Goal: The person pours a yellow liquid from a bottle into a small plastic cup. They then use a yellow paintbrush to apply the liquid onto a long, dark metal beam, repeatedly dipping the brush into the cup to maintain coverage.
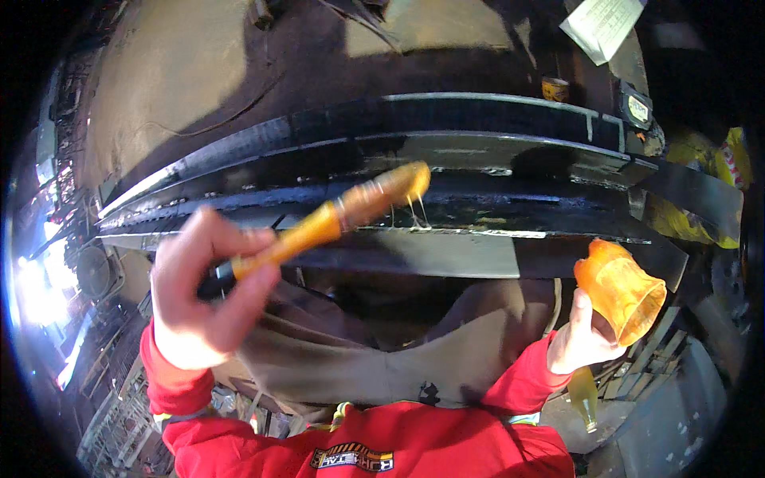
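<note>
Left hand (203,291) hides brush (335,217) handle's end.

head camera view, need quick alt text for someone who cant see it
The left hand holds a brush whose tip drips yellowish strands onto a long black metal beam. The right hand holds an orange cup tilted sideways; both sleeves are red.

The person wears a bright red long-sleeved top, its cuffs bunched at both wrists, with a dark and yellow badge across the chest. Brownish-grey trousers show below it. Both hands, left hand (199,295) and right hand (580,338), are bare.
</note>
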The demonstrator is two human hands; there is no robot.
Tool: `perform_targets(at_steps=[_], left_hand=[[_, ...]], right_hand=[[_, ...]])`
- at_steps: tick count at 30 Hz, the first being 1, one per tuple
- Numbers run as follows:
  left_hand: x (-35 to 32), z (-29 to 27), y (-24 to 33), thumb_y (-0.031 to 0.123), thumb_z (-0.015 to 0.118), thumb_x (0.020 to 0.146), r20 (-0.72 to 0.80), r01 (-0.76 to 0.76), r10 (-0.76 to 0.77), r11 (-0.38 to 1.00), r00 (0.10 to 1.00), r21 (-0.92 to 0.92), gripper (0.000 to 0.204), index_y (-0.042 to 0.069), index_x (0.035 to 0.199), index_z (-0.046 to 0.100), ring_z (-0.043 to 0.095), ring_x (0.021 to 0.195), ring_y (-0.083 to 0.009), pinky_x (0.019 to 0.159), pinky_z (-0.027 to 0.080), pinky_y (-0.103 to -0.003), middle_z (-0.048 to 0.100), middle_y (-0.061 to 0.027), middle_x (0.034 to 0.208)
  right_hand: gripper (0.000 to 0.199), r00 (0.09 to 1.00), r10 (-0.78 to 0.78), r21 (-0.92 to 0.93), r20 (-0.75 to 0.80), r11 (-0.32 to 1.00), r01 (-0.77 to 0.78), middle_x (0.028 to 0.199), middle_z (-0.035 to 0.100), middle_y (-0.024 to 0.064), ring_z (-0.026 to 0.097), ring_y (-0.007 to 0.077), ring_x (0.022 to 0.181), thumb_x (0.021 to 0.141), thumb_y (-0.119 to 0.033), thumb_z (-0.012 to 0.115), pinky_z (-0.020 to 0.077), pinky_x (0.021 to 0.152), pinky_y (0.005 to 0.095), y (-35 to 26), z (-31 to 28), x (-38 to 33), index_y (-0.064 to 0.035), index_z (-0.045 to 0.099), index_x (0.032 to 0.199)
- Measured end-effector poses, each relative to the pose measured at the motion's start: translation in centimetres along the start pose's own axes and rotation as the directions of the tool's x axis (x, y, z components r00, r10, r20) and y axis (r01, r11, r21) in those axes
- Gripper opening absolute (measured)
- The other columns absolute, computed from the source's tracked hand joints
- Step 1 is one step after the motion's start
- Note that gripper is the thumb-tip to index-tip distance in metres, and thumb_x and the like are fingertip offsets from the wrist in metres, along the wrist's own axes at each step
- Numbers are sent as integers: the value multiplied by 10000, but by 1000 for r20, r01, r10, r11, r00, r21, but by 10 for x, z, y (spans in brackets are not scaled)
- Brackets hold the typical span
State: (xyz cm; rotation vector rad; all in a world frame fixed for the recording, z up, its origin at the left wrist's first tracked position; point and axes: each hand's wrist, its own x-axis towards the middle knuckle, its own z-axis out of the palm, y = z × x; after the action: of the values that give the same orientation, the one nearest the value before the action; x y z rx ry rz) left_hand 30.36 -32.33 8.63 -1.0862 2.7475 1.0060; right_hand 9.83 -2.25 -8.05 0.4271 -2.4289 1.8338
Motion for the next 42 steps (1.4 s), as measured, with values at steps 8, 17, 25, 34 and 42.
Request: perform_targets(at_steps=[8,17,25,34,42], left_hand=[[1,-11,-24,53,666,809,60,128,-122,985,991,-119,140,-39,891,597,616,739,-152,708,470,-274,628,-96,792],[14,-20,-44,84,678,839,113,246,-222,926,968,-286,153,-25,926,616,551,746,-74,707,437,-231,612,-27,814],[11,-25,-17,281,718,769,-109,137,-188,922,976,-363,371,-30,952,635,516,729,-96,676,367,-224,563,-18,833],[56,63,34,-7,667,792,323,-461,438,888,839,-7,235,-17,1023,625,603,685,-325,630,447,-402,673,-149,874],[90,88,70,-4,683,762,322,-591,627,778,710,-213,217,7,969,619,539,602,-298,592,399,-418,542,-99,699]], right_hand=[[785,999,-26,16,-19,1000,27,1229,630,188,653,286,1078,607,-24,932,555,938,438,-3,5,-3,66,548,1286],[690,991,-126,4,37,992,126,1232,641,166,650,260,1088,664,40,877,525,975,414,-6,12,-5,39,570,1281],[854,998,41,-2,-37,999,-42,1241,625,173,641,277,1106,555,-22,946,535,969,438,-15,14,-6,46,545,1305],[932,998,-39,-50,-47,998,37,1308,539,213,570,325,1190,585,-77,954,515,999,451,4,-1,-2,40,428,1346],[998,998,-58,-53,9,997,59,1369,480,248,528,358,1223,612,-98,946,479,1022,487,14,-10,1,47,355,1404]])
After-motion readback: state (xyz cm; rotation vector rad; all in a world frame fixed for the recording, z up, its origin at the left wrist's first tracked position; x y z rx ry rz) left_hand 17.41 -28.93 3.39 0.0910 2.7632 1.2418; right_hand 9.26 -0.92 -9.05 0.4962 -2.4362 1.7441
